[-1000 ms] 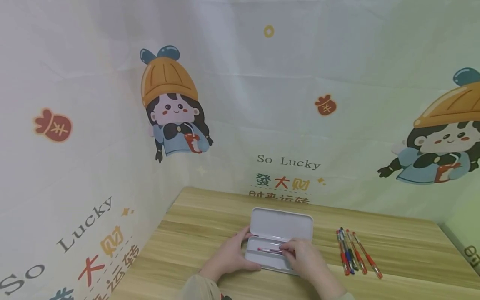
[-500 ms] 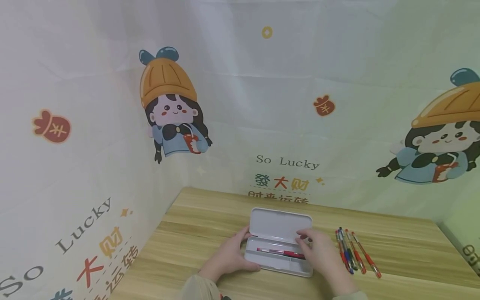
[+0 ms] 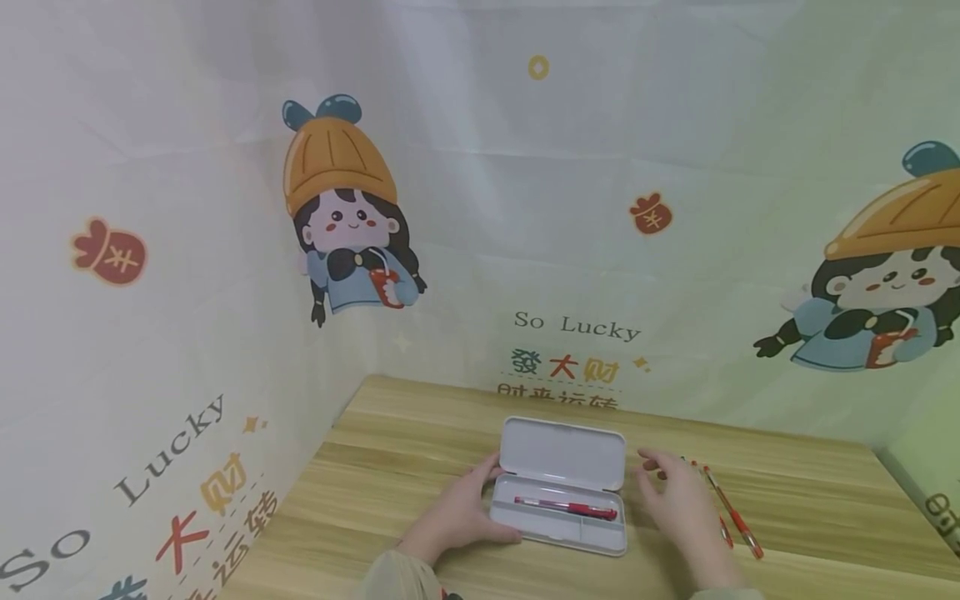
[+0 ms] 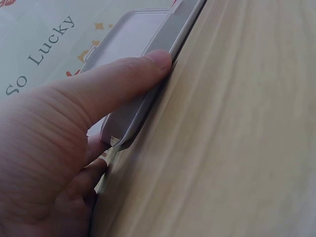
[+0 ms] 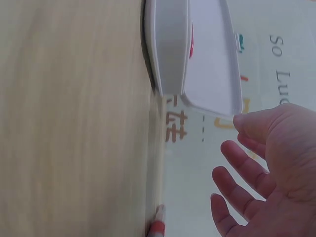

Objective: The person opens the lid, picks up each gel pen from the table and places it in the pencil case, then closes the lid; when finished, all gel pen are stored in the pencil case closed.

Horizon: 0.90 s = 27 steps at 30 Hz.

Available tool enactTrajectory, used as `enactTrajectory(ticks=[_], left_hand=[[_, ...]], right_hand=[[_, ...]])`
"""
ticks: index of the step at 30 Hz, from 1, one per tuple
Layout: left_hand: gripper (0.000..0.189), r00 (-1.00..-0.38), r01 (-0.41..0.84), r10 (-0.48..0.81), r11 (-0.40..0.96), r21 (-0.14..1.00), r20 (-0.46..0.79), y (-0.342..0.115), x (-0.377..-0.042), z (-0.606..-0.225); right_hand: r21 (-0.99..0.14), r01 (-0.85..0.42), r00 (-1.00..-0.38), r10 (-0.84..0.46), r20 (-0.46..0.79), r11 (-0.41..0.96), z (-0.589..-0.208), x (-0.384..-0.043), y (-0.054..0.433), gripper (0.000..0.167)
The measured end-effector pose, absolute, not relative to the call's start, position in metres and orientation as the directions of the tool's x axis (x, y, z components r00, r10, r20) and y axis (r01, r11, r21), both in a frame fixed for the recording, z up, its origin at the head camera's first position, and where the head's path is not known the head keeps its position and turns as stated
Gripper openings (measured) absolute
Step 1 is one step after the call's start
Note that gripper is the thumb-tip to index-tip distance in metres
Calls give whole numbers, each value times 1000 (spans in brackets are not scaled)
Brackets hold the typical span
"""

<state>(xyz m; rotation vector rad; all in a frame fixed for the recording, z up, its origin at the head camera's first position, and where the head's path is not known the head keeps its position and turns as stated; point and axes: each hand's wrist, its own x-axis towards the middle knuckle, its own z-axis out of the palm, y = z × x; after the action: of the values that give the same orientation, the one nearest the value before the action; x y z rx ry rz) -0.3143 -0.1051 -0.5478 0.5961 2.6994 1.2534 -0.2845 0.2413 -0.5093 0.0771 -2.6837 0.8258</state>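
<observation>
An open pale grey pencil case (image 3: 562, 452) lies on the wooden table with its lid tipped back. Inside its long compartment rests a red gel pen (image 3: 585, 507). My left hand (image 3: 461, 510) holds the left end of the case; in the left wrist view its thumb presses along the front wall (image 4: 126, 116) while the fingers go round the end and are partly hidden. My right hand (image 3: 678, 500) is in the air between the case and the loose pens, fingers apart and loosely bent, holding nothing. In the right wrist view the case's right end (image 5: 170, 49) shows above that hand.
To the right of my right hand lie loose pens, with a red pen (image 3: 738, 523) in plain sight and others mostly hidden behind the hand. A printed cloth backdrop (image 3: 465, 208) stands behind the table (image 3: 405, 433).
My right hand has let go of the red pen, leaving it in the case, and moved right towards the loose pens. My left hand stays at the case.
</observation>
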Motion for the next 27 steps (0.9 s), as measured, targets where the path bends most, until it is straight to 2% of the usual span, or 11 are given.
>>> enactTrajectory(ticks=[8, 21, 27], left_hand=[[131, -918, 301, 392, 586, 752, 62, -104, -314, -549], [130, -915, 297, 399, 569, 767, 59, -105, -314, -548], [131, -914, 300, 401, 563, 770, 63, -105, -316, -550]], right_hand=[[-532, -120, -933, 88, 349, 838, -512, -282, 264, 42], [-566, -7, -971, 130, 201, 824, -510, -276, 292, 49], [-565, 42, -971, 166, 171, 824, -510, -277, 302, 49]])
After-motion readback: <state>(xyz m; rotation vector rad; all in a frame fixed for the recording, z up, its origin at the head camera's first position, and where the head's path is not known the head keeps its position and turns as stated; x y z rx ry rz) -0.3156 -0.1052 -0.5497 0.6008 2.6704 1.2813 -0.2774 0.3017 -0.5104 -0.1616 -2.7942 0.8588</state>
